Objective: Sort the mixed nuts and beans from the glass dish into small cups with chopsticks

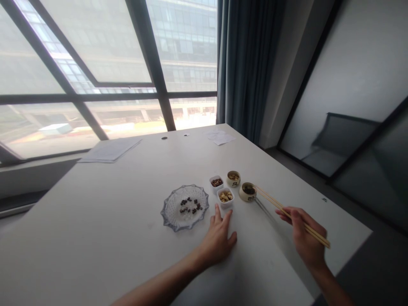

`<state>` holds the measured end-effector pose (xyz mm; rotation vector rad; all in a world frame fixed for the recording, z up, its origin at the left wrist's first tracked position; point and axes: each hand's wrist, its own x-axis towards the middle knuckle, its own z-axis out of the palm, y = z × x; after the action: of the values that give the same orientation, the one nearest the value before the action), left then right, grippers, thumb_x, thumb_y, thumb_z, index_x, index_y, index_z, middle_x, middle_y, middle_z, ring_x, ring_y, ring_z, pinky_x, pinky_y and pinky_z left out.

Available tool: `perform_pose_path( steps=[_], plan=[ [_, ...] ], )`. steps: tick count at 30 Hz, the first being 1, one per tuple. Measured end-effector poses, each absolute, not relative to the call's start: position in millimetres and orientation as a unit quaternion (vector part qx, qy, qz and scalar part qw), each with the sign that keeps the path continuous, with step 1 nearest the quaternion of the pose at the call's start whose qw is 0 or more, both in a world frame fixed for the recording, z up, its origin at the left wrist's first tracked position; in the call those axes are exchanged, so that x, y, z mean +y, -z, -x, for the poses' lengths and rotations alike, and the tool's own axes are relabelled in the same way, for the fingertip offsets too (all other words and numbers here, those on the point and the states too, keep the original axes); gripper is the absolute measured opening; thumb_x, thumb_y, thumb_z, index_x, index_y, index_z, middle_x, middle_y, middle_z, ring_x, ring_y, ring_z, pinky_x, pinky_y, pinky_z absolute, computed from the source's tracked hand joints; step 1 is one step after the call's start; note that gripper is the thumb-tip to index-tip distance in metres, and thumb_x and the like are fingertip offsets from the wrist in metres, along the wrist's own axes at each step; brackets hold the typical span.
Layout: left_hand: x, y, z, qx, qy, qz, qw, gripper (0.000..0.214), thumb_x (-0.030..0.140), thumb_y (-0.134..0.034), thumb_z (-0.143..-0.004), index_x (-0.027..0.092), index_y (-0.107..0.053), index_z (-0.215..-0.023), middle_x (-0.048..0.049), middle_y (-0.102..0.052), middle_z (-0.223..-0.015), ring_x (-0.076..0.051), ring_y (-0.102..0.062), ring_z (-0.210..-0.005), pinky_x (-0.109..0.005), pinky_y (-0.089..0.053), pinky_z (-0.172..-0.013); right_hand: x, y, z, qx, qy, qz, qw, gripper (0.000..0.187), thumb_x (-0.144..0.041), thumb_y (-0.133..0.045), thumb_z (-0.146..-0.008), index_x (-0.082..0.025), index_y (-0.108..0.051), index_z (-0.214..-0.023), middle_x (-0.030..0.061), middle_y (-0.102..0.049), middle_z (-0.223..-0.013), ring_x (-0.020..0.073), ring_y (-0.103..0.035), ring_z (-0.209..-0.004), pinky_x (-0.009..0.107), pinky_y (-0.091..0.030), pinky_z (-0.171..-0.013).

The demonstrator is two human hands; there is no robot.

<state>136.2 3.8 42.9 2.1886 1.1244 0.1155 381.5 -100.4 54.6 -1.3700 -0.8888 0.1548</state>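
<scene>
Chopsticks (290, 216) lie in my right hand (307, 238), which is closed around them. Their tips reach to the rim of a round cream cup (247, 196) with dark contents. My left hand (219, 240) has its fingers apart, the fingertips close to a white square dish (225, 206) of yellowish pieces; whether they touch it I cannot tell. Behind that stands another white square dish (216, 189) with reddish-brown pieces. A second cream cup (233, 185) holds yellowish pieces. Left of the dishes, a clear scalloped glass plate (170, 212) carries several small dark bean-like pieces (195, 210).
The white table (95, 238) extends toward the windows. Stacked papers (110, 151) lie at its far left, and another sheet (220, 137) near the far right corner. A dark curtain (244, 72) hangs behind. The table's right edge runs beyond my right hand.
</scene>
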Motion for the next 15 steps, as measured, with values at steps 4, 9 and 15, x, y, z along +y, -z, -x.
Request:
perform_pose_path(
  steps=[4,9,15],
  plan=[
    [-9,-39,-109,0.417,-0.047,-0.843,0.337,0.071,0.020,-0.064,-0.095,0.022,-0.045,-0.164,-0.0157,-0.003,-0.184,-0.042,-0.025,-0.165,-0.057,-0.027,-0.131,-103,-63,-365,-0.400,-0.065,0.595,0.694,0.037,-0.049,-0.067,-0.103,-0.016,-0.080,-0.093,0.0125,-0.083,-0.090,0.0257,-0.084,-0.078,0.034,-0.073,-0.071],
    [-22,-23,-56,0.380,-0.093,-0.874,0.289,0.062,0.007,-0.062,-0.087,0.026,-0.060,-0.146,-0.0106,-0.042,-0.170,-0.033,-0.044,-0.152,-0.051,-0.039,-0.128,-88,-70,-317,-0.488,-0.166,0.543,0.663,0.033,-0.048,-0.066,-0.104,-0.021,-0.083,-0.095,0.0103,-0.084,-0.085,0.0254,-0.083,-0.069,0.034,-0.071,-0.063],
    [-24,-18,-20,0.314,-0.119,-0.899,0.281,0.055,0.000,-0.059,-0.081,0.028,-0.066,-0.128,-0.0068,-0.059,-0.154,-0.029,-0.054,-0.138,-0.043,-0.049,-0.120,-23,-61,-260,-0.581,-0.276,0.487,0.591,0.042,-0.055,-0.061,-0.105,-0.022,-0.084,-0.094,0.0087,-0.084,-0.086,0.0221,-0.079,-0.069,0.032,-0.067,-0.062]
  ],
)
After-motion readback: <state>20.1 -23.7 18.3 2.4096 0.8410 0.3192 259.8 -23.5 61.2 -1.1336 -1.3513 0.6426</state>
